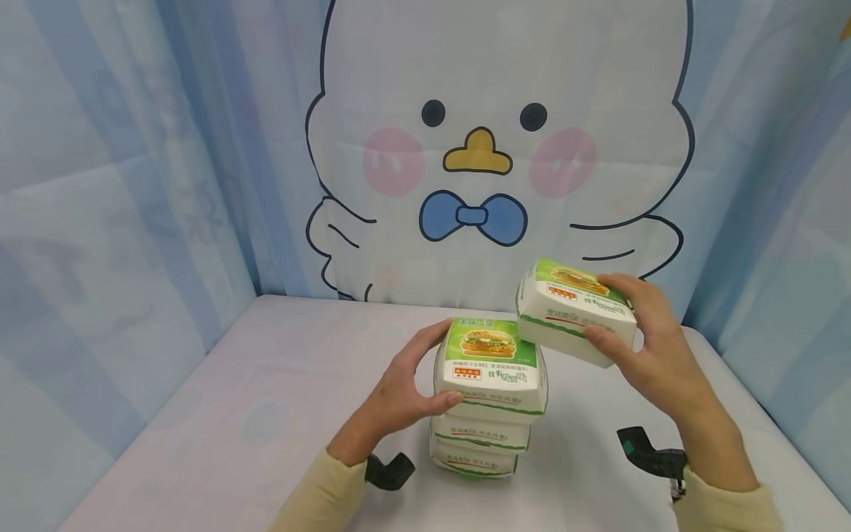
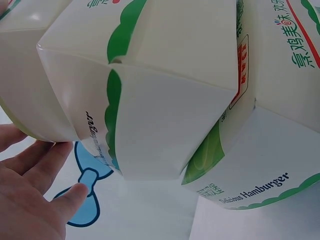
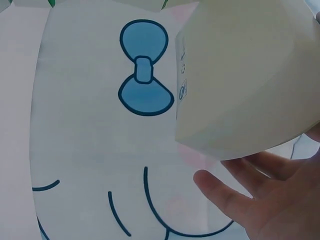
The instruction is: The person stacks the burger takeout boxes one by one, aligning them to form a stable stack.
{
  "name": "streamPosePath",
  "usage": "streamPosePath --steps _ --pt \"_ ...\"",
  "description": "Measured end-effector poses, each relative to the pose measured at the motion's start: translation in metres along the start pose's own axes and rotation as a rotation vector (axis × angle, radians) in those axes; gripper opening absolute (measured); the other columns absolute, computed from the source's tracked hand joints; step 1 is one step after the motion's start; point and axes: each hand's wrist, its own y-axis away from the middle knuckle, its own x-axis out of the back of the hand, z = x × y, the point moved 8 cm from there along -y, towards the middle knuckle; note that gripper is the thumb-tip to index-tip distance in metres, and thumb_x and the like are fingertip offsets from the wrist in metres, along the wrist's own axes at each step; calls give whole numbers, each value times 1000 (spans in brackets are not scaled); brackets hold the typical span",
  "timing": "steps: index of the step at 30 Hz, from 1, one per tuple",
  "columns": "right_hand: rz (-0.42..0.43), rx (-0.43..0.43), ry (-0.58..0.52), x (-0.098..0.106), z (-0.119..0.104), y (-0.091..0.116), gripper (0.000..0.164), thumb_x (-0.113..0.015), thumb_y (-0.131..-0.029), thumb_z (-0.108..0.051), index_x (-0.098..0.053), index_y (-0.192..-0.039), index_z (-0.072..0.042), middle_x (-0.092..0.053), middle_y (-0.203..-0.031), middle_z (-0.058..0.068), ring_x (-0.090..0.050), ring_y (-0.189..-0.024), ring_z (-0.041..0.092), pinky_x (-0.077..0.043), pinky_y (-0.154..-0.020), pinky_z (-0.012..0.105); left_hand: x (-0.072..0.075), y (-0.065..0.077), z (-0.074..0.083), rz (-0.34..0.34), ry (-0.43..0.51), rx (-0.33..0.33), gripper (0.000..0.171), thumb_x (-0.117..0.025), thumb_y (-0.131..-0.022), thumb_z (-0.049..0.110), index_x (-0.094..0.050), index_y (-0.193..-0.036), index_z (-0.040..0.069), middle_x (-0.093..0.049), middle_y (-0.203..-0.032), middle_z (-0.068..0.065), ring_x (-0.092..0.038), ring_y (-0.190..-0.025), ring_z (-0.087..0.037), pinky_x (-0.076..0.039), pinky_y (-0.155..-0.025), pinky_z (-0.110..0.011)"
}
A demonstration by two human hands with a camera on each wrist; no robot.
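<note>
Three white and green paper hamburger boxes stand stacked on the table in the head view. My left hand (image 1: 399, 391) grips the top box (image 1: 492, 380), thumb on its front, fingers along its left side toward the back. Below it are the middle box (image 1: 480, 434) and the bottom box (image 1: 473, 464); the top one juts slightly to the right. My right hand (image 1: 661, 362) holds another hamburger box (image 1: 575, 314) raised and tilted, its left corner overlapping the top box's right edge. In the right wrist view, this box (image 3: 245, 85) shows a plain side above my fingers.
The pale table (image 1: 319, 369) reaches back to a curtain (image 1: 479, 273) with a cartoon chick and blue bow tie. More blue-striped curtain (image 1: 100, 222) hangs at both sides. Black wrist mounts (image 1: 388, 471) sit below both hands.
</note>
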Motion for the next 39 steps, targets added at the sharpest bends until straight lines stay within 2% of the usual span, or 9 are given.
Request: streamPosePath --steps 2,9,13,18,19,22,26,33,39 --pt "-10 15 1 -2 -5 -2 67 -71 -87 -13 -44 -148 -19 -42 -149 9 -35 -121 9 -37 -84 27 0 0 0 -1 2 -1 90 -76 -80 28 -28 -156 28 -35 -157 10 -31 -148 -14 -26 -120 -56" --pt "-46 47 17 -8 -22 -5 69 -72 -87 -16 -42 -149 -18 -41 -150 9 -43 -121 26 -40 -87 18 0 0 1 -3 6 -8 90 -77 -80 27 -28 -156 27 -35 -157 9 -31 -148 -14 -26 -120 -57" --pt "-60 61 16 -11 -28 -7 70 -72 -87 -16 -41 -150 -18 -40 -151 9 -43 -124 29 -42 -90 23 0 -1 2 -7 12 -17 90 -76 -80 27 -28 -156 26 -35 -157 9 -31 -148 -15 -26 -120 -58" --pt "-90 77 -1 -18 -35 -9 72 -73 -86 -16 -41 -150 -18 -38 -153 8 -43 -126 27 -36 -90 8 0 -1 2 -9 18 -32 89 -77 -80 27 -29 -155 28 -36 -157 9 -31 -148 -15 -26 -120 -58" --pt "-98 79 -1 -20 -36 -9 72 -74 -85 -16 -41 -150 -18 -37 -153 8 -43 -126 27 -37 -91 10 0 -1 2 -9 18 -34 89 -77 -80 27 -29 -155 28 -36 -157 9 -31 -148 -14 -26 -120 -58" --pt "-117 91 -4 -25 -42 -10 72 -74 -85 -17 -42 -149 -18 -36 -154 9 -42 -129 29 -47 -97 31 0 -1 3 -8 17 -42 89 -77 -80 27 -29 -155 28 -36 -157 9 -31 -148 -14 -27 -120 -57" --pt "-136 106 -4 -29 -49 -12 72 -76 -83 -18 -44 -148 -18 -34 -155 11 -38 -135 35 -42 -97 67 0 -1 4 -9 15 -51 89 -77 -80 27 -29 -155 28 -36 -156 9 -32 -147 -14 -27 -120 -57" --pt "-171 107 -17 -36 -56 -11 73 -79 -81 -21 -46 -146 -20 -32 -153 11 -36 -133 35 -41 -97 70 -2 -2 4 -20 31 -54 88 -76 -81 26 -29 -155 29 -37 -156 9 -33 -147 -14 -27 -119 -58" --pt "-207 109 -61 -42 -57 -8 59 -63 -91 -22 -45 -147 -23 -28 -155 11 -32 -136 37 -39 -97 74 -1 -1 3 -22 36 -58 85 -75 -81 26 -31 -154 29 -37 -155 8 -33 -147 -16 -27 -119 -60"
